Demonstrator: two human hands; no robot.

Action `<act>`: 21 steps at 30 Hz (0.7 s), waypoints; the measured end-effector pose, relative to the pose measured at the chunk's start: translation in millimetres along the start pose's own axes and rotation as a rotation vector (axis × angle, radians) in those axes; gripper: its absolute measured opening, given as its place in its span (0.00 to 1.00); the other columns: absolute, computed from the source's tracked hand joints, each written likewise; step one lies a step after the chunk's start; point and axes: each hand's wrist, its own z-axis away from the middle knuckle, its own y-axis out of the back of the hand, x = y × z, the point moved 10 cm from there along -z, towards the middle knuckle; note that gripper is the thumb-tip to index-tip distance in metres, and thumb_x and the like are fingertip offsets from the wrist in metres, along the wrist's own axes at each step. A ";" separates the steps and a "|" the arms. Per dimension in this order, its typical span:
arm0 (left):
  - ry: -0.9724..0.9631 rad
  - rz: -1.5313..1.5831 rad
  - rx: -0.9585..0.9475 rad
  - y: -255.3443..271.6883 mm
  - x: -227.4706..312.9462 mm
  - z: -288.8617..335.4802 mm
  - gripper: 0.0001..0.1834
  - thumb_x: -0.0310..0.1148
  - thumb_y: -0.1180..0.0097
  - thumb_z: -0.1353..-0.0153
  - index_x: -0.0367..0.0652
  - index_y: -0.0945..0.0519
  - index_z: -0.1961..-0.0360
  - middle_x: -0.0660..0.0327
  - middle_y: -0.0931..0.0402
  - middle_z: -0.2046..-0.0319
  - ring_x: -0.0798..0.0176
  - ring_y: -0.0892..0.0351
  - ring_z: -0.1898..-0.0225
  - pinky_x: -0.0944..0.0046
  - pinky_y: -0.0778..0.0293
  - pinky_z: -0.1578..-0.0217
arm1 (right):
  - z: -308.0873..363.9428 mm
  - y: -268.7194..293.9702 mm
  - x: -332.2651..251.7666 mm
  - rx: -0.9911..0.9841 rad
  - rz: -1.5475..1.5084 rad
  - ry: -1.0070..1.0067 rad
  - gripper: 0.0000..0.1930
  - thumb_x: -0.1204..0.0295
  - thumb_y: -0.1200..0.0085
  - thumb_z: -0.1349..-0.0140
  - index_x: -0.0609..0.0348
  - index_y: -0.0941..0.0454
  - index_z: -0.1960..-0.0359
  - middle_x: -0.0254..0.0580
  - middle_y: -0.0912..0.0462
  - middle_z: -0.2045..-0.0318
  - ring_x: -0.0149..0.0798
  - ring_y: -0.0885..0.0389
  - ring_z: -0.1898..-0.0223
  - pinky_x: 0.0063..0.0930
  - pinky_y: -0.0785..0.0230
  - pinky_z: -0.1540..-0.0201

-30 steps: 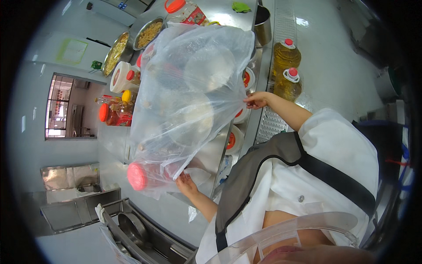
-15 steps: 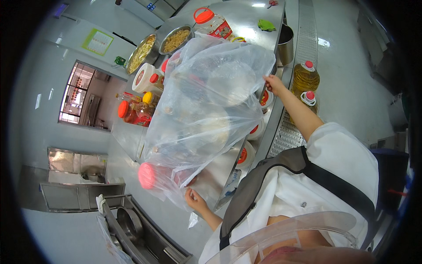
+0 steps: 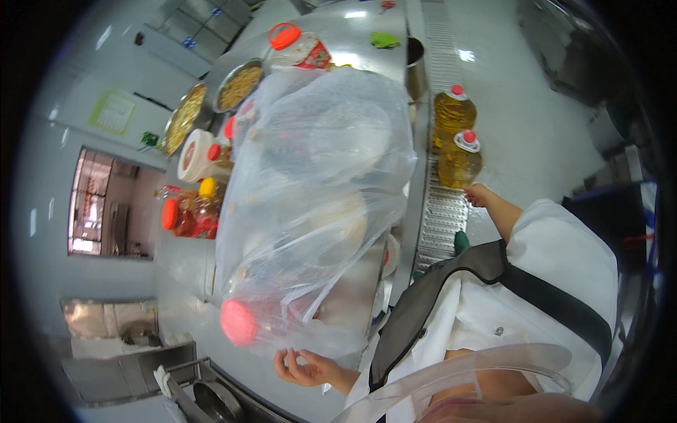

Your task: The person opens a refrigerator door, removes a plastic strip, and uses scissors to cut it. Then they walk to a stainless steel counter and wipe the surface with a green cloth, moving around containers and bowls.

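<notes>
A large clear plastic bag (image 3: 317, 204) billows over the steel table (image 3: 190, 268), covering much of the middle of the view, with a red-capped container (image 3: 240, 321) showing through its near lower corner. The left hand (image 3: 307, 368) sits just below the bag's near edge, fingers curled loosely with the palm partly open, and whether it pinches any film I cannot tell. The right hand (image 3: 478, 195) is well apart from the bag on the right, close by two bottles of yellow oil (image 3: 457, 141) with red caps; its grip is too small to read. On the left of the bag stand a white tub (image 3: 195, 156) and several red- and yellow-capped bottles (image 3: 190, 210). Farther off lie two round metal trays of food (image 3: 211, 102), a red-lidded jug (image 3: 296, 48) and a metal pot (image 3: 416, 67).
</notes>
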 end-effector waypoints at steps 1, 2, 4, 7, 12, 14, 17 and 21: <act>-0.014 0.111 -0.035 -17.4 5.5 1.4 0.08 0.25 0.50 0.52 0.35 0.27 0.69 0.48 0.34 0.60 0.57 0.33 0.63 0.68 0.34 0.75 | 6.3 37.2 18.9 0.079 0.096 0.005 0.13 0.58 0.50 0.47 0.53 0.34 0.79 0.29 0.35 0.87 0.25 0.38 0.87 0.18 0.51 0.89; -0.026 0.224 -0.071 -39.7 13.7 2.6 0.08 0.25 0.50 0.53 0.35 0.27 0.69 0.48 0.34 0.61 0.56 0.32 0.63 0.68 0.33 0.73 | 16.5 76.9 38.2 0.139 0.101 0.021 0.13 0.60 0.50 0.48 0.56 0.33 0.78 0.32 0.33 0.86 0.27 0.37 0.87 0.20 0.49 0.89; -0.079 0.399 -0.237 -86.3 50.4 3.0 0.09 0.24 0.50 0.53 0.34 0.27 0.68 0.49 0.32 0.63 0.55 0.32 0.64 0.65 0.33 0.68 | 47.9 137.9 72.3 0.308 0.318 0.004 0.11 0.62 0.50 0.49 0.57 0.31 0.75 0.37 0.29 0.84 0.30 0.31 0.83 0.21 0.44 0.87; 0.019 0.609 -0.737 -183.8 124.9 31.5 0.12 0.25 0.48 0.55 0.35 0.28 0.66 0.52 0.31 0.64 0.53 0.31 0.64 0.61 0.33 0.63 | 90.2 238.8 123.2 0.404 0.421 -0.061 0.13 0.63 0.51 0.49 0.63 0.30 0.79 0.39 0.29 0.88 0.32 0.34 0.90 0.25 0.46 0.92; -0.327 0.489 -1.450 -301.6 229.0 165.2 0.20 0.36 0.46 0.52 0.36 0.31 0.59 0.50 0.32 0.58 0.48 0.32 0.58 0.58 0.35 0.58 | 142.2 319.7 168.3 0.586 0.556 -0.172 0.15 0.65 0.53 0.48 0.67 0.27 0.82 0.42 0.27 0.88 0.37 0.30 0.88 0.32 0.40 0.86; -0.233 0.465 -1.780 -356.0 238.1 258.3 0.22 0.38 0.47 0.51 0.36 0.32 0.57 0.49 0.32 0.57 0.47 0.33 0.57 0.57 0.36 0.57 | 130.8 369.7 198.4 0.447 0.833 -0.095 0.13 0.66 0.48 0.49 0.67 0.28 0.79 0.44 0.28 0.88 0.37 0.31 0.88 0.33 0.42 0.87; -0.236 0.282 -1.794 -409.3 211.6 361.1 0.21 0.40 0.48 0.50 0.35 0.29 0.59 0.48 0.28 0.63 0.49 0.29 0.61 0.59 0.33 0.60 | 138.5 395.2 200.8 0.508 0.547 -0.079 0.12 0.68 0.49 0.49 0.67 0.29 0.76 0.43 0.28 0.86 0.36 0.30 0.87 0.31 0.40 0.86; 0.355 0.154 -1.993 -410.8 136.3 480.2 0.20 0.42 0.48 0.52 0.35 0.26 0.65 0.48 0.27 0.67 0.47 0.28 0.63 0.56 0.34 0.60 | 157.9 439.7 173.2 0.533 0.266 -0.040 0.11 0.70 0.50 0.50 0.68 0.31 0.72 0.43 0.28 0.85 0.36 0.29 0.85 0.29 0.37 0.85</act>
